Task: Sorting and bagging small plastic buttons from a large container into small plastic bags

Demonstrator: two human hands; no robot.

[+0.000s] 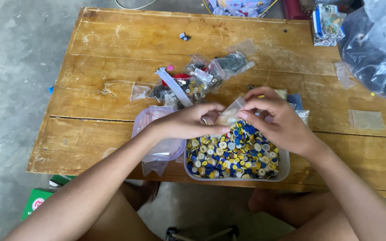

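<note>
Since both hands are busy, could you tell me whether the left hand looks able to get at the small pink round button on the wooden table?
Probably yes: the small pink round button lies uncovered beyond the left hand.

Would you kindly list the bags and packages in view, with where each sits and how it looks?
Small clear bag: pinched between both hands above the tub of buttons.
Filled clear bags: heaped mid-table.
Green box: on the floor, lower left.
Large clear bag: upper right, dark contents.
</note>
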